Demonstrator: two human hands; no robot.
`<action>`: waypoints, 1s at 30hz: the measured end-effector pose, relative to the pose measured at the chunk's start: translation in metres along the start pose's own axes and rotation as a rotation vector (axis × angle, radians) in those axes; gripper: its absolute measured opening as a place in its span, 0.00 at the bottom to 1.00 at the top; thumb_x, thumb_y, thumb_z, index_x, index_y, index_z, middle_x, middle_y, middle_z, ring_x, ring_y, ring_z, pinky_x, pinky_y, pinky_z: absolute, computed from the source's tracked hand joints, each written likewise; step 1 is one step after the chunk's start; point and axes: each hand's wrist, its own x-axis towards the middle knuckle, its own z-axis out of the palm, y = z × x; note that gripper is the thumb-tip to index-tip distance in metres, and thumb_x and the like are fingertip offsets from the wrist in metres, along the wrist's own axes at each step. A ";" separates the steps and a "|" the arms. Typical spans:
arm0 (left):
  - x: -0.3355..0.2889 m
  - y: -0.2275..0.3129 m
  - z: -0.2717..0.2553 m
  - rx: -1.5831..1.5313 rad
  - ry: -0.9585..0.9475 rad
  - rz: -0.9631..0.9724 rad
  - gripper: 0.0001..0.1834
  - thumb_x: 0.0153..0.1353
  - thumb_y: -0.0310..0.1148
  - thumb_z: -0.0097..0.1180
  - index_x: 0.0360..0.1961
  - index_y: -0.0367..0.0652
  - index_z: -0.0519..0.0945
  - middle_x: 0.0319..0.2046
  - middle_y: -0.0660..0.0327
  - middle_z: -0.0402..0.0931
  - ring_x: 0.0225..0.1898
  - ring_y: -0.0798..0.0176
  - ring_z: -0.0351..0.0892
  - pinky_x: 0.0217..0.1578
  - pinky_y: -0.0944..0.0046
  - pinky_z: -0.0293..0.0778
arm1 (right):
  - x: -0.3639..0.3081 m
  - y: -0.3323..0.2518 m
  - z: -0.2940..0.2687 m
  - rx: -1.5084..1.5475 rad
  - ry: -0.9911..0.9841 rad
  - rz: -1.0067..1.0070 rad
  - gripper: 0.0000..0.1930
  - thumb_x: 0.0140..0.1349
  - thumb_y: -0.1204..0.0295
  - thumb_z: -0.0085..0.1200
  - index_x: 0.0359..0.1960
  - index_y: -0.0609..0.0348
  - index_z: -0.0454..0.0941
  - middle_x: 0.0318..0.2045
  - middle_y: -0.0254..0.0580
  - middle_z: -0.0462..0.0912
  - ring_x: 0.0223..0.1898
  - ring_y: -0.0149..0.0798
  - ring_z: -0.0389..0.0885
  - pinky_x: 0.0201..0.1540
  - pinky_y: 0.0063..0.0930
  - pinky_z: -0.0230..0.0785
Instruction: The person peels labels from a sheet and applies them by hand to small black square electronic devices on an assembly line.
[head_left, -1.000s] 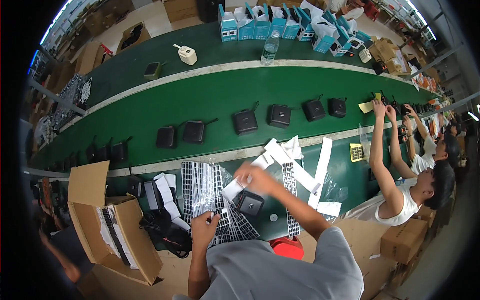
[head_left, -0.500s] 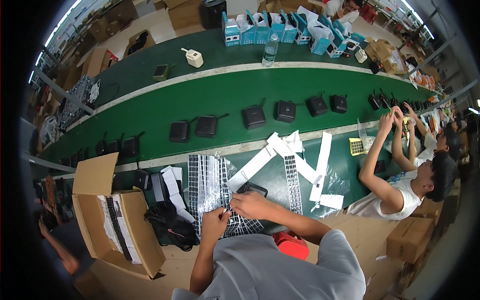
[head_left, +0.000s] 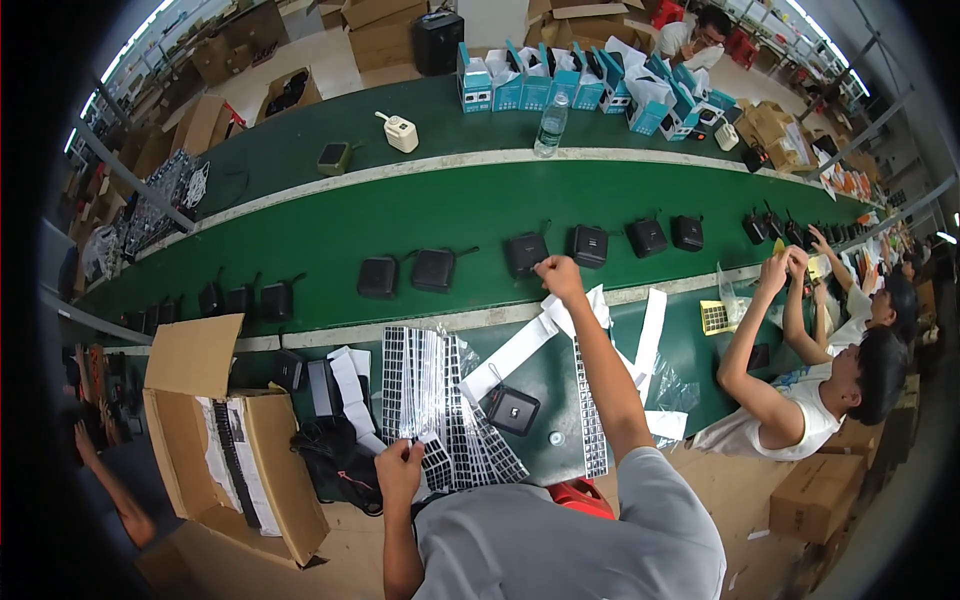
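Observation:
My right hand [head_left: 562, 280] is stretched out over the green belt. Its fingers are closed at the near right corner of a boxy black device [head_left: 523, 255] with a wrist strap. Low in front of my body, my left hand [head_left: 400, 468] pinches the edge of a small sheet of dark square labels [head_left: 436, 466]. Beside it several long label sheets [head_left: 425, 385] lie fanned out on the bench. Another black device [head_left: 513, 410] with a pale mark on top lies between my arms. A small round whitish piece [head_left: 557, 438] is to its right.
More black devices [head_left: 434, 269] line the belt [head_left: 350, 235]. White paper strips [head_left: 650, 330] and a narrow label sheet [head_left: 590, 420] lie right. An open carton [head_left: 285, 460] stands left. Beyond the belt are a bottle [head_left: 550, 128] and blue boxes [head_left: 507, 92]. A co-worker [head_left: 790, 390] sits right.
My right hand has left the label sheets and reached forward to a device on the belt. My left hand stays by the sheets. The bench device is now uncovered, and the whole view has shifted.

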 end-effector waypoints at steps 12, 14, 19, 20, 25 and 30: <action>0.007 0.009 0.010 0.039 -0.124 -0.107 0.17 0.55 0.37 0.60 0.22 0.30 0.74 0.15 0.46 0.71 0.16 0.46 0.71 0.22 0.54 0.66 | 0.065 0.002 -0.017 -0.355 -0.084 0.002 0.13 0.52 0.65 0.61 0.28 0.65 0.84 0.26 0.58 0.83 0.33 0.54 0.84 0.41 0.40 0.75; 0.008 0.010 0.011 0.051 -0.130 -0.113 0.17 0.55 0.37 0.60 0.22 0.30 0.74 0.15 0.46 0.71 0.16 0.46 0.71 0.22 0.54 0.66 | 0.065 0.001 -0.018 -0.388 -0.079 -0.027 0.13 0.51 0.64 0.61 0.29 0.65 0.84 0.27 0.59 0.83 0.35 0.55 0.83 0.42 0.40 0.74; 0.013 0.010 0.021 0.050 -0.177 -0.121 0.17 0.55 0.37 0.60 0.22 0.32 0.75 0.15 0.47 0.72 0.16 0.47 0.70 0.22 0.53 0.65 | 0.065 0.004 -0.031 -0.451 -0.026 -0.020 0.13 0.50 0.65 0.61 0.29 0.65 0.84 0.29 0.61 0.83 0.38 0.56 0.83 0.45 0.41 0.74; 0.012 0.011 0.021 0.035 -0.182 -0.130 0.17 0.55 0.38 0.61 0.22 0.32 0.75 0.15 0.47 0.72 0.16 0.47 0.69 0.22 0.53 0.65 | 0.062 -0.002 -0.029 -0.525 -0.032 -0.009 0.16 0.50 0.63 0.64 0.34 0.64 0.84 0.33 0.60 0.83 0.38 0.56 0.83 0.46 0.41 0.75; 0.008 0.012 0.019 0.051 -0.171 -0.111 0.18 0.56 0.38 0.61 0.22 0.32 0.75 0.15 0.47 0.71 0.15 0.48 0.68 0.22 0.53 0.65 | 0.039 -0.025 -0.026 -0.837 0.171 0.066 0.18 0.49 0.57 0.66 0.32 0.60 0.81 0.35 0.55 0.83 0.39 0.54 0.83 0.41 0.44 0.76; 0.008 0.019 0.016 0.016 -0.172 -0.037 0.19 0.56 0.40 0.61 0.21 0.32 0.75 0.14 0.46 0.70 0.16 0.46 0.69 0.22 0.53 0.65 | -0.039 -0.006 0.016 -0.376 -0.184 -0.482 0.04 0.49 0.75 0.60 0.27 0.57 0.78 0.28 0.46 0.80 0.31 0.43 0.81 0.35 0.37 0.74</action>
